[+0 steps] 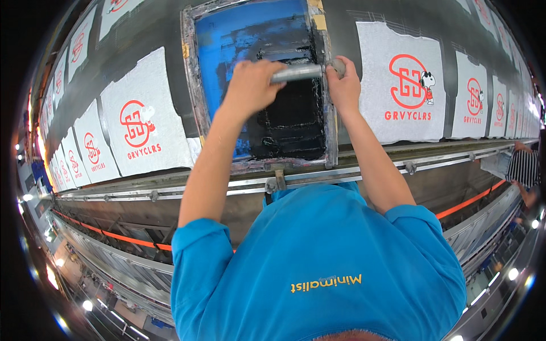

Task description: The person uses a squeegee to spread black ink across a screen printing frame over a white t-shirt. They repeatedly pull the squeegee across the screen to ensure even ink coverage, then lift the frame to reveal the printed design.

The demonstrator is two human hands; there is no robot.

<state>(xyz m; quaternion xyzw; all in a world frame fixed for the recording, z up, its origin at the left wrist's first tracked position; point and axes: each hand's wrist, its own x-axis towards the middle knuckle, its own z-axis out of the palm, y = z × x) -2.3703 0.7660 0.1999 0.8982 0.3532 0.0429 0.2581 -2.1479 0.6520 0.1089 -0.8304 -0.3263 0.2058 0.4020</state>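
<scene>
A screen printing frame [189, 85] with blue mesh [219, 34] lies on the long table in front of me. Black ink [290, 122] covers much of the mesh's middle and right side. My left hand [250, 85] is closed on one end of a squeegee [298, 73], a grey bar held crosswise above the ink and slightly blurred. At the frame's right edge, my right hand [346, 85] closes around a greyish rounded lump [336, 67] beside the bar's other end. Whether that lump belongs to the squeegee cannot be made out.
White fabric pieces with red prints lie along the dark table, one left of the frame [142, 113] and one right [401, 85], with several beyond. A metal rail [364, 172] borders the near edge. Another person in a striped top [523, 167] stands far right.
</scene>
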